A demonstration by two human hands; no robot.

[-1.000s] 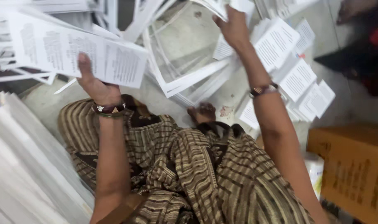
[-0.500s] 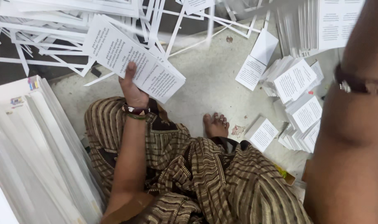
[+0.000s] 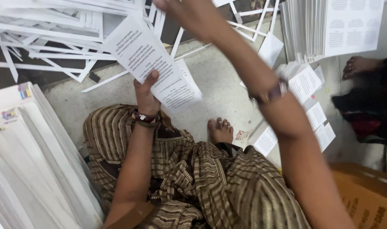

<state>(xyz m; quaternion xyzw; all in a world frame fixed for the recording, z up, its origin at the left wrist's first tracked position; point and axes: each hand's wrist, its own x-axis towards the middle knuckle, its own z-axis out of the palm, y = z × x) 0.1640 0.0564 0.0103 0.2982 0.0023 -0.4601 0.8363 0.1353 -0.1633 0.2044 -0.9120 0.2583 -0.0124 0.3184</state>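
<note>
I sit on a grey floor in striped brown clothing, one bare foot (image 3: pixel 219 130) out in front. My left hand (image 3: pixel 146 94) grips a stack of white printed sheets (image 3: pixel 153 63) by its lower edge, thumb on top, held tilted above the floor. My right hand (image 3: pixel 185 12) is stretched forward and up to the top edge of the view, blurred, just above the top end of those sheets; its fingers are partly cut off. A bracelet is on each wrist.
Cut white paper strips and frames (image 3: pixel 53 34) litter the floor ahead. A tall stack of white sheets (image 3: pixel 28 169) lies at left, another printed stack (image 3: pixel 329 29) at upper right, small printed slips (image 3: pixel 312 114) below it, a cardboard box (image 3: pixel 367 199) at lower right. Another person's foot (image 3: pixel 361 65) is at right.
My right arm has swung from the far right across to the middle top. My left hand has brought the printed sheets right and slightly nearer. The view has shifted.
</note>
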